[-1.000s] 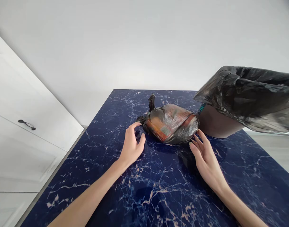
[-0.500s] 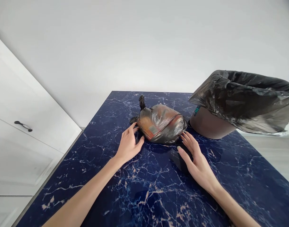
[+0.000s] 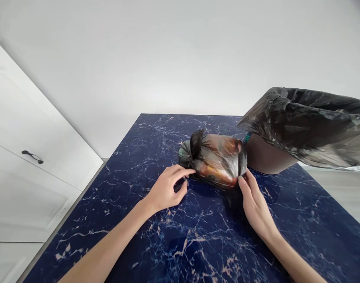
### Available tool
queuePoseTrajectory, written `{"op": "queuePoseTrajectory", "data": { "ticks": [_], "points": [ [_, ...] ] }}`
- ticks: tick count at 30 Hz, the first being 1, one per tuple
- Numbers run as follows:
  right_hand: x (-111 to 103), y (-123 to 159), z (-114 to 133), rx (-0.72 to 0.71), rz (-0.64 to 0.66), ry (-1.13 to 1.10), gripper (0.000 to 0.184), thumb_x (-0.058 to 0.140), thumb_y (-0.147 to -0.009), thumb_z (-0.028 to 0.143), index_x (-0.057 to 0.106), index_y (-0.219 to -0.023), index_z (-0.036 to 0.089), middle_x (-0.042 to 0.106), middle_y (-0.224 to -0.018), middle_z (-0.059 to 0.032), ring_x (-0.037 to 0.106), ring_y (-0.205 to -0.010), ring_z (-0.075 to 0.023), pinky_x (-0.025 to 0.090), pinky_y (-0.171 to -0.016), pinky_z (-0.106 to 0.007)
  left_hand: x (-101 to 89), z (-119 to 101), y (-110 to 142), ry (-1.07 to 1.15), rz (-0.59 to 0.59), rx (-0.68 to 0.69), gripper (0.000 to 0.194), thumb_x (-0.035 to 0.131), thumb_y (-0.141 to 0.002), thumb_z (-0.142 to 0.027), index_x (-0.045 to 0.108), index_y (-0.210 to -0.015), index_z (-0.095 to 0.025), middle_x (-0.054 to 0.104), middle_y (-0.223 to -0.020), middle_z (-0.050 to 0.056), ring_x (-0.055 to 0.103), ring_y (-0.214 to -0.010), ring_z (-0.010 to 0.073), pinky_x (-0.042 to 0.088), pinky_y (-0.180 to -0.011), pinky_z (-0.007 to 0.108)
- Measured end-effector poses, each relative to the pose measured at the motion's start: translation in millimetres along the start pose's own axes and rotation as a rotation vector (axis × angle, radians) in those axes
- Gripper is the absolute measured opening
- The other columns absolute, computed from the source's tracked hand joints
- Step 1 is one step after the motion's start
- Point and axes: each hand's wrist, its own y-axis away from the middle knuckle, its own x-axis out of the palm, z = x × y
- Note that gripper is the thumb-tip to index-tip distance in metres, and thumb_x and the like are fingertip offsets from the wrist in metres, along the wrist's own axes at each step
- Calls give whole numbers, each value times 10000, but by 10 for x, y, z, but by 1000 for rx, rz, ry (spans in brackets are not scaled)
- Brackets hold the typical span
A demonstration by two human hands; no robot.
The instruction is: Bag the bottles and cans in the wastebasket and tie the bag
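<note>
A knotted, see-through black plastic bag full of orange, red and silvery packaging sits near the middle of the blue table. Its dark knot stands up at the left end. My right hand grips the bag's right end, thumb on the near side and fingers partly hidden behind it. At the lower left of the bag, my left hand is open, its index fingertip touching the plastic near the knot and its thumb apart below.
To the right stands a brown bin lined with a wide black bag that overhangs its rim. The blue marbled table meets a white wall at the back. A white cabinet stands at the left.
The knotted bag has turned and shifted right and nearer, bringing its knot toward me. My right hand has closed on its right end. My left hand has moved to the right, along the bag.
</note>
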Motion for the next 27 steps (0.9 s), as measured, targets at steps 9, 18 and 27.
{"op": "queuePoseTrajectory", "data": {
  "ticks": [9, 18, 27],
  "points": [
    [-23, 22, -22, 55, -99, 2, 820, 466, -1040, 753, 397, -1690, 257, 395, -1761, -69, 314, -1653, -309, 173, -1383, -527, 73, -32, 20, -219, -134, 195, 314, 529, -1046, -95, 657, -1300, -228, 688, -1172, 105, 661, -1087, 249, 553, -954, 435],
    [-15, -29, -145, 7, -37, 6, 745, 482, -1067, 699, 353, -1699, 328, 436, -1735, -64, 407, -1607, -307, 287, -1352, -551, 64, -31, -8, -213, -98, 70, 438, 536, -1062, -145, 482, -1482, -256, 664, -1474, 111, 579, -1440, 296, 489, -1201, 529],
    [11, -56, -224, -45, -47, 27, 778, 520, -1057, 686, 356, -1698, 276, 507, -1669, -123, 527, -1514, -326, 366, -1311, -578, 76, -41, 6, -226, -70, 71, 399, 559, -1052, -158, 507, -1440, -234, 728, -1325, 120, 577, -1401, 319, 512, -1140, 534]
  ]
}}
